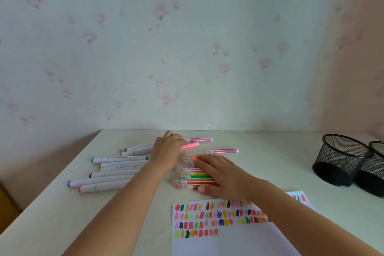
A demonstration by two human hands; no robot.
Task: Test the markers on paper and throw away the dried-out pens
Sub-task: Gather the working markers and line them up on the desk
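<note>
Your right fingers [207, 161] lie straight and flat with nothing in their grasp, the right hand [223, 174] resting palm-down across a row of thin striped markers [195, 177] that lie side by side in pink, yellow, green, orange and red. Your left fingers [176, 137] are bent at the far edge of the left hand [166, 153], right by a blurred bright pink marker [190, 145]; whether they have hold of it cannot be told through the blur. Two more pink striped pens lie apart from the row, the far pink pen [200, 139] just beyond your left hand and the right pink pen [221, 151] beyond your right fingertips. To your left, partly under your left forearm, thick white markers [116, 160] with coloured end caps lie roughly parallel. Nearer to you, the sheet of paper [218, 245] carries four rows of small colour swatches [207, 218], and the corner of a second sheet [300, 196] shows past your right forearm. At the right edge two black mesh pots [342, 160] stand upright, touching. All of this sits on a pale cream desk [52, 214] pushed against a wall with faded pink floral wallpaper [187, 48]
</note>
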